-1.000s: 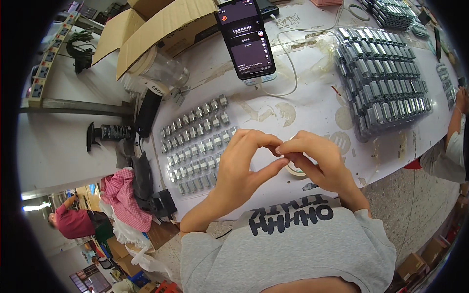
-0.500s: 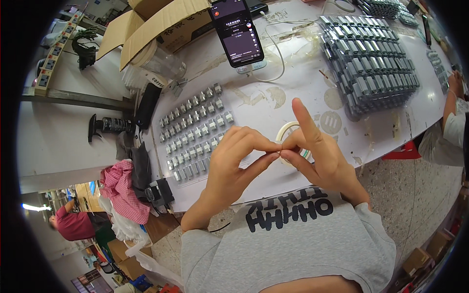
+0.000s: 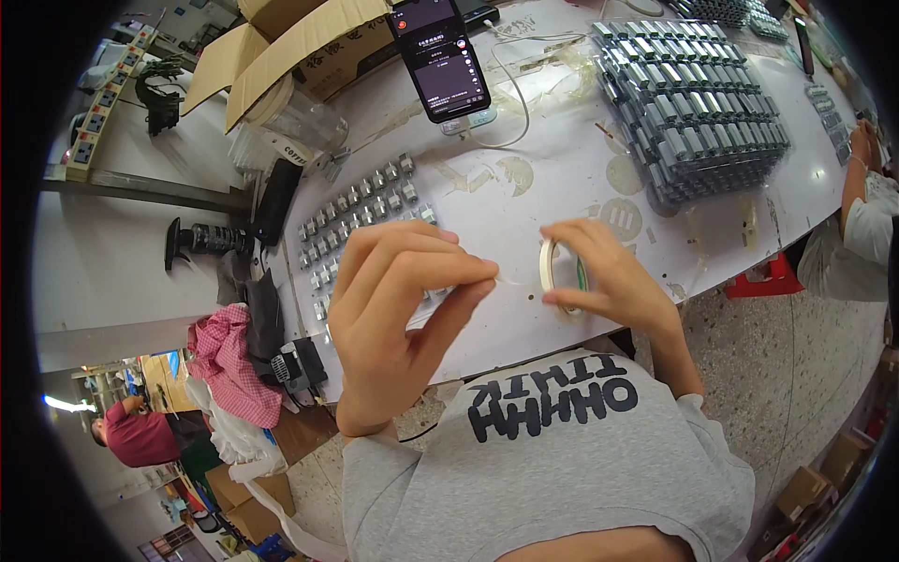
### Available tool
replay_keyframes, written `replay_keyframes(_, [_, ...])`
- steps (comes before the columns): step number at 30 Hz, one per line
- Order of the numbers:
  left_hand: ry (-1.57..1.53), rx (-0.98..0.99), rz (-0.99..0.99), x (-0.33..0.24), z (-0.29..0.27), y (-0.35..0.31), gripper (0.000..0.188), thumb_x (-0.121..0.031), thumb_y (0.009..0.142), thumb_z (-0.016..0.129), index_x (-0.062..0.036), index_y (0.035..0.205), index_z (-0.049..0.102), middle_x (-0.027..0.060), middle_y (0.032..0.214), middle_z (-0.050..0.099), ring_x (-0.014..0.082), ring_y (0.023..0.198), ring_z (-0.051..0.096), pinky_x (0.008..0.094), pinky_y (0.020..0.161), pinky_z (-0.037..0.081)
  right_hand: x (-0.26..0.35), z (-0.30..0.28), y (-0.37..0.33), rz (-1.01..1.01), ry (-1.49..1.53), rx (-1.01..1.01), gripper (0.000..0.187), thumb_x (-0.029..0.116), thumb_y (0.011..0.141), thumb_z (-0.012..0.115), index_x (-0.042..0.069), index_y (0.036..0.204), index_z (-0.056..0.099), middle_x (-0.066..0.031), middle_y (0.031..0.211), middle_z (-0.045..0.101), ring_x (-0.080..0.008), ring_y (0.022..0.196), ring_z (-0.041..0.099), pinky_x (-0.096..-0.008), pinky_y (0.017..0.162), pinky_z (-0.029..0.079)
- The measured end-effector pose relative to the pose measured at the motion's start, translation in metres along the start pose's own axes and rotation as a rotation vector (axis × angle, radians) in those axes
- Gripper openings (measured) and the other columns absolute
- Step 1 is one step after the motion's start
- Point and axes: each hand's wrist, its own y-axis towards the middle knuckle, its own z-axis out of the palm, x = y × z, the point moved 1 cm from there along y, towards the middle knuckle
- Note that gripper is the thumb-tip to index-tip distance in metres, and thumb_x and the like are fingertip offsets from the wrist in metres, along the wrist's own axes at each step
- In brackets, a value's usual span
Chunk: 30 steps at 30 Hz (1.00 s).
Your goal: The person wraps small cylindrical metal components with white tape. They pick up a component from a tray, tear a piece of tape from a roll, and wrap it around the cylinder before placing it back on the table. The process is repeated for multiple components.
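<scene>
The right hand [image 3: 609, 276] grips one small roll of pale, translucent adhesive tape [image 3: 554, 267], standing it on edge against the white worktable [image 3: 552, 169], thumb below and fingers curled over the top. The left hand [image 3: 398, 304] is raised just beside it, thumb and fingertips pinched together; whether a tape end sits between them cannot be told.

Behind the left hand lie several short rows of small grey metal-and-plastic blocks [image 3: 361, 220], too many to count surely. Farther right sits a dense rectangular stack of the same dark grey parts [image 3: 693, 103]. One black smartphone [image 3: 440, 56] leans upright on a clear stand, a thin white cable looping beside it. One open brown cardboard box [image 3: 300, 42] stands at the far left.

The tabletop is smooth, scuffed and marked with faded tape rings. Below it, a speckled stone floor [image 3: 796, 356]; another person's arm [image 3: 857, 187] rests at the right edge.
</scene>
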Motion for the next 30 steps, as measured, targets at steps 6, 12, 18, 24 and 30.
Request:
replay_keyframes(6, [0.002,-0.052,-0.041,0.003,-0.006,0.000,0.017,0.002,0.061,0.069,-0.0043,0.074,0.060,0.0054,0.072,0.057,0.0215,0.076,0.054,0.0293,0.067,0.042,-0.017,0.001,-0.011,0.029,0.391,0.203,0.038,0.025,0.070,0.069,0.000,0.095,0.056,-0.0058,0.085,0.053,-0.0143,0.075,0.045,-0.0251,0.070,0.036])
replay_keyframes(12, [0.088,-0.214,-0.047,0.018,-0.017,0.002,0.010,0.003,0.068,0.062,-0.0015,0.075,0.057,0.0081,0.075,0.056,0.0214,0.077,0.054,0.0288,0.072,0.040,-0.038,-0.001,-0.026,0.200,1.044,-0.023,0.023,0.025,0.081,0.057,0.002,0.079,0.054,-0.0003,0.061,0.048,-0.0072,0.054,0.042,-0.0197,0.050,0.032])
replay_keyframes(18, [0.044,-0.303,-0.332,0.050,-0.022,-0.029,0.006,-0.003,0.082,0.053,0.0018,0.080,0.050,0.0078,0.082,0.050,0.0168,0.082,0.047,0.0268,0.080,0.036,-0.060,-0.045,-0.060,-0.027,1.202,-0.457,0.028,0.029,0.084,0.053,0.001,0.081,0.051,-0.0006,0.053,0.042,-0.0112,0.049,0.044,-0.0253,0.051,0.038])
replay_keyframes(24, [-0.211,-0.205,-0.490,0.066,-0.008,-0.031,0.012,-0.009,0.083,0.054,0.0009,0.079,0.049,0.0066,0.081,0.048,0.0143,0.081,0.046,0.0247,0.078,0.035,-0.049,-0.091,-0.108,-0.319,1.310,-0.743,0.018,0.019,0.085,0.052,0.004,0.076,0.045,-0.0009,0.062,0.040,-0.0140,0.063,0.045,-0.0322,0.067,0.039])
replay_keyframes(30, [-0.178,-0.056,-0.285,0.038,0.029,-0.028,0.012,-0.008,0.079,0.058,-0.0004,0.075,0.050,0.0068,0.076,0.049,0.0191,0.081,0.048,0.0302,0.079,0.036,-0.062,-0.117,-0.125,-0.578,2.180,-1.120,0.009,0.001,0.086,0.043,0.000,0.080,0.036,-0.0082,0.080,0.038,-0.0208,0.083,0.041,-0.0374,0.085,0.033])
